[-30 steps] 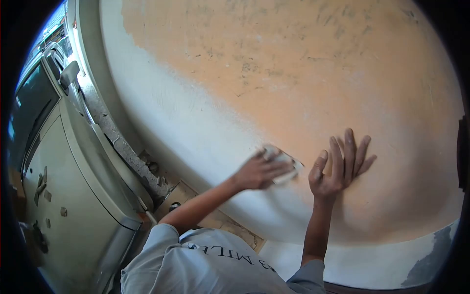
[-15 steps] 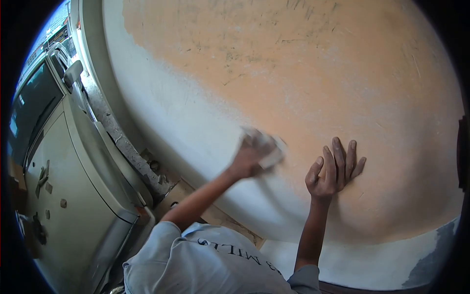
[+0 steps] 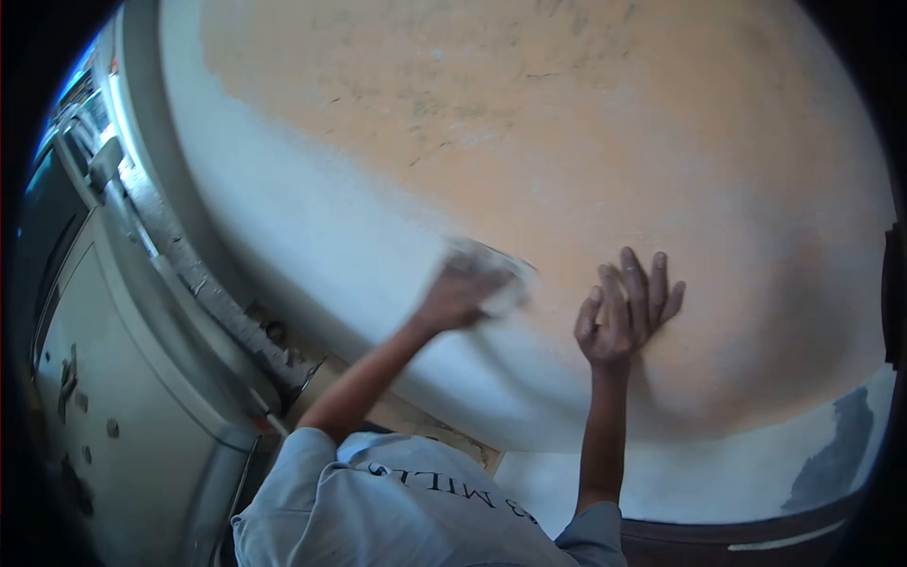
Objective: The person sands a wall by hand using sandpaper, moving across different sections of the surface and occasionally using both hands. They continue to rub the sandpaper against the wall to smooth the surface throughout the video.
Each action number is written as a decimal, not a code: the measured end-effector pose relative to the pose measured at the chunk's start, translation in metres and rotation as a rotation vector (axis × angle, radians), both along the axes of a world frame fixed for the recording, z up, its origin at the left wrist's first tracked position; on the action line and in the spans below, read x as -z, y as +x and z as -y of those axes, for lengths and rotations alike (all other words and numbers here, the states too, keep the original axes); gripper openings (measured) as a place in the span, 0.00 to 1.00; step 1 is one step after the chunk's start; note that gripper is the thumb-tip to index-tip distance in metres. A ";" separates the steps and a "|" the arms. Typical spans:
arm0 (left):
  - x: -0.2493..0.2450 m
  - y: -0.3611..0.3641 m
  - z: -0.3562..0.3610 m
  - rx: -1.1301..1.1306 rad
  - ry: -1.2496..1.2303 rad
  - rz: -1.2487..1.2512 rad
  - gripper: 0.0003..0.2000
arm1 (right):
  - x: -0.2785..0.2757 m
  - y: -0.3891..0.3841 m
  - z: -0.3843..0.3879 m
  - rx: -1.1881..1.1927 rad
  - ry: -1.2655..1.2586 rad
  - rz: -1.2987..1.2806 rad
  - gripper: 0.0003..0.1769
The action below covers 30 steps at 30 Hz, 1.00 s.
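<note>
My left hand [image 3: 461,288], smeared by motion, is closed on a pale folded sheet [image 3: 506,291] that looks like sandpaper. It presses the sheet against a large curved panel [image 3: 472,189] where the white surface meets an orange-tan patch. My right hand [image 3: 624,317] holds nothing. Its fingers are stretched out and apart, resting on the tan part of the panel, to the right of the sheet.
On the left stands a light-coloured vehicle [image 3: 142,378] with a side mirror [image 3: 106,163] and small dark pieces on its bonnet. A dark grey patch [image 3: 831,454] marks the white surface at lower right. Dark scratches cross the upper panel.
My view has shifted a little, so the panel and the vehicle sit further left. The left hand with the sheet is still on the panel, blurred in both frames. The right hand stays spread.
</note>
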<state>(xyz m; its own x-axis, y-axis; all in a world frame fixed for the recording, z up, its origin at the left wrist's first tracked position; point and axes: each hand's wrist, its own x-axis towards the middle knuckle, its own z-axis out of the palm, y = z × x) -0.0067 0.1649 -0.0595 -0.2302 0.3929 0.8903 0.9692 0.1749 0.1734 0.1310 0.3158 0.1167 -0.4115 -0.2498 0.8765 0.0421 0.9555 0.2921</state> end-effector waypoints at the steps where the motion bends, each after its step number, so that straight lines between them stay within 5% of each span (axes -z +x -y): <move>1: -0.003 -0.021 0.024 -0.123 -0.009 0.202 0.26 | 0.000 0.000 -0.001 -0.020 0.013 -0.001 0.09; 2: 0.000 -0.060 0.045 -0.401 0.066 -0.139 0.23 | 0.000 0.001 0.000 -0.045 0.026 -0.005 0.09; 5: -0.060 -0.082 0.055 -0.530 0.964 0.463 0.18 | 0.000 -0.004 0.001 -0.074 0.063 -0.030 0.13; 7: -0.042 -0.065 0.036 -0.572 0.664 0.314 0.21 | 0.000 -0.005 0.001 -0.041 0.063 -0.033 0.13; 9: -0.021 -0.019 -0.004 -0.321 0.532 0.352 0.27 | 0.002 -0.007 0.000 -0.009 0.090 -0.049 0.12; 10: -0.019 0.012 -0.005 -0.121 0.268 0.314 0.29 | 0.003 -0.007 0.000 0.002 0.094 -0.048 0.12; 11: -0.017 0.021 -0.002 0.013 -0.036 0.018 0.30 | 0.003 -0.006 -0.001 0.011 0.102 -0.048 0.12; 13: -0.015 0.006 0.015 0.050 -0.241 -0.074 0.30 | 0.005 -0.007 -0.002 0.009 0.096 -0.036 0.11; 16: 0.005 -0.077 0.074 -0.129 0.026 0.098 0.24 | 0.007 -0.004 -0.004 0.021 0.094 0.000 0.12; 19: -0.046 -0.107 0.085 -0.489 0.749 0.364 0.19 | 0.012 -0.010 0.001 0.038 0.106 -0.035 0.13; 22: -0.035 -0.050 0.033 -0.391 0.535 0.336 0.22 | 0.013 -0.020 0.012 0.089 0.090 -0.102 0.14; 24: -0.026 0.001 0.022 0.057 0.115 0.364 0.24 | 0.013 -0.026 0.017 0.095 0.040 -0.132 0.15; 25: -0.027 0.011 0.019 0.146 -0.110 0.126 0.28 | 0.013 -0.030 0.020 0.097 0.015 -0.148 0.15; 27: -0.030 -0.004 0.028 0.197 -0.131 -0.011 0.30 | 0.014 -0.029 0.020 0.119 0.035 -0.124 0.16; 29: -0.037 -0.041 0.060 0.110 -0.129 0.277 0.27 | 0.012 -0.026 0.015 0.123 0.070 -0.100 0.15; 30: -0.031 -0.072 0.082 -0.092 0.065 0.181 0.26 | 0.013 -0.025 0.014 0.116 0.088 -0.092 0.15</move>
<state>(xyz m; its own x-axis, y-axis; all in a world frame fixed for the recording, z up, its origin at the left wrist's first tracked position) -0.0792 0.0831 -0.0289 -0.4207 0.3062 0.8540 0.9018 0.2437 0.3568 0.1063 0.3018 0.1038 -0.3612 -0.2826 0.8886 0.1814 0.9135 0.3642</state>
